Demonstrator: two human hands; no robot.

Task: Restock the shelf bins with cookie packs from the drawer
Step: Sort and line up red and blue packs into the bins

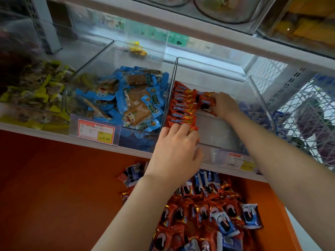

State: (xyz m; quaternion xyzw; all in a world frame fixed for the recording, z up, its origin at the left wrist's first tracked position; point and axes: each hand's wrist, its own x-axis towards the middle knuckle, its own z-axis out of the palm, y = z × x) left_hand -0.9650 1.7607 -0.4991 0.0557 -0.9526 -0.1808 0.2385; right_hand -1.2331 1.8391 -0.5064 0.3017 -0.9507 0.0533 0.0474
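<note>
Bottom of frame, nearest: orange drawer point(282, 205) stands open below the shelf. Loose packs point(199, 214) are heaped in it, mostly red wrappers with some blue-white ones mixed in. Plenty of stock left.

Centre of frame: left hand point(174, 147) reaches over the front rim of the clear bin point(253, 84) at centre right. Its fingertips lie on the nearest end of the row of red packs point(181, 107). The fingers are bent, but I cannot tell whether they pinch that pack or only steady the row.

Row: the packs stand on edge, face to face, along the bin's left wall, running from the front rim toward the back. The bin floor to the right of the row is largely bare.

Farther in, right of centre: right hand point(224, 105) grasps a red pack point(205, 104), fingers closed round its right end. The pack's long axis lies across the frame, pointing left at the row. It sits just beside the row's far half, touching or nearly so.

Judgement: the step in hand is seating this pack beside the row. The right hand carries the pack and is nearer the spot. The move turns on bringing the pack parallel to its neighbours while the left hand braces the front end against toppling.

Farthest: middle bin point(108, 57) of blue packs, left of centre.
</note>
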